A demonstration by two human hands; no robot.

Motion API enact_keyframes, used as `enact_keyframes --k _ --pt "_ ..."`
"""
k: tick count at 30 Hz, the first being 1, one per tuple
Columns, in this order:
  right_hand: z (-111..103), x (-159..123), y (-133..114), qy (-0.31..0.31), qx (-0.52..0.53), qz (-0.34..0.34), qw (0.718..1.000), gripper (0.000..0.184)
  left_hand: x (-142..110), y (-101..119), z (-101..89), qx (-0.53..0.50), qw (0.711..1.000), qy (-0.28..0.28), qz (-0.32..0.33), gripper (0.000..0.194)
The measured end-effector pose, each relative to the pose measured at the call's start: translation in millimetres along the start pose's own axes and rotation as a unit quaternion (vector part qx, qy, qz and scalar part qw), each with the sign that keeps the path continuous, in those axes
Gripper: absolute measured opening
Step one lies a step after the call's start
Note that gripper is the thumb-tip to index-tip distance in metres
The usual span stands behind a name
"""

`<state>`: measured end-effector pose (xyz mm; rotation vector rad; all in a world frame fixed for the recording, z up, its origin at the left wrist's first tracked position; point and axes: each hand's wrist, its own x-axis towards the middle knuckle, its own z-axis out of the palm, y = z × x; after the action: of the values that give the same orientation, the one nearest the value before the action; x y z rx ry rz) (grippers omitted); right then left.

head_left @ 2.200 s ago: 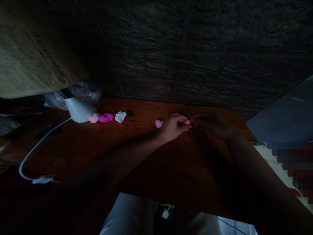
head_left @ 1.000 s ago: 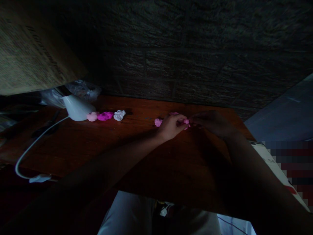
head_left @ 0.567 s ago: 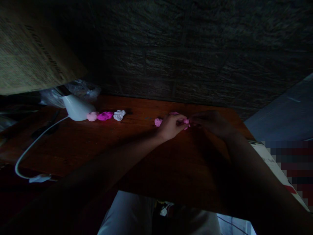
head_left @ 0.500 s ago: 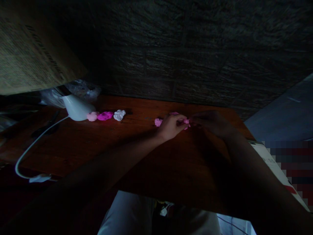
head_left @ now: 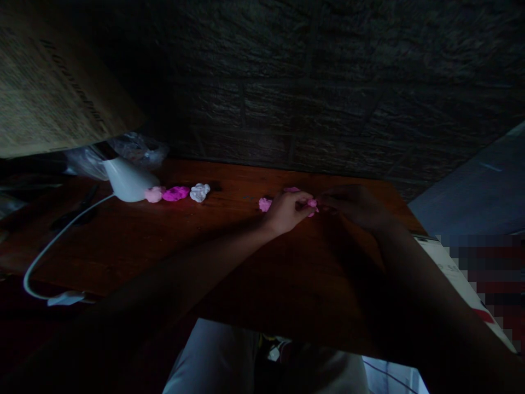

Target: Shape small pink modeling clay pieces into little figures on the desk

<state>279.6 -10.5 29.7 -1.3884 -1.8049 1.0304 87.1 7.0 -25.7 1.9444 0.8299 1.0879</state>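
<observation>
Between the thumb and fingers of my left hand [head_left: 287,210] is a small pink piece of modelling clay [head_left: 312,203]. My right hand [head_left: 355,208] lies in deep shadow, its fingertips close together at the right side of that piece; whether they pinch any of it is too dark to tell. Beside my left hand a pink lump of clay [head_left: 264,204] rests on the wooden table, and more pink clay [head_left: 291,189] shows just behind the knuckles. Farther left sit a pale pink lump [head_left: 155,194], a magenta lump [head_left: 176,193] and a white lump [head_left: 199,192] in a row.
A lamp with a white base [head_left: 128,183] and newspaper-print shade [head_left: 61,93] stands at the left, its white cable [head_left: 53,235] curving over the table [head_left: 254,284]. Clear plastic [head_left: 141,150] lies behind it. A dark stone-patterned wall [head_left: 266,93] bounds the back.
Both hands stay almost where they were, around the pink clay. The whole view has shifted very slightly; the lumps on the table keep their places.
</observation>
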Motion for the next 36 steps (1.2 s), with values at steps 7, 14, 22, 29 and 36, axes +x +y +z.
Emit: enact_keyframes --k 7,14,22,29,36 --pt "-0.8 1.1 2.2 -0.009 -0.023 0.001 1.000 0.041 -0.3 1.4 -1.0 0.007 1.000 -0.008 0.011 0.006" --pt "0.6 0.3 -1.5 -0.010 -0.040 -0.004 0.999 0.043 0.0 -0.1 0.1 0.003 1.000 -0.005 0.005 0.007" --pt "1.5 -1.3 -4.2 -0.010 -0.040 -0.007 0.999 0.045 -1.0 1.9 -1.2 0.005 1.000 -0.009 0.014 0.009" --pt "2.7 -1.0 -3.0 -0.009 -0.033 -0.007 0.999 0.045 -0.8 0.8 -1.6 0.015 1.000 -0.002 0.021 0.006" --pt "-6.7 -3.8 -0.3 -0.040 0.043 0.040 0.997 0.040 -0.4 -3.2 -0.1 -0.007 1.000 0.006 0.016 0.006"
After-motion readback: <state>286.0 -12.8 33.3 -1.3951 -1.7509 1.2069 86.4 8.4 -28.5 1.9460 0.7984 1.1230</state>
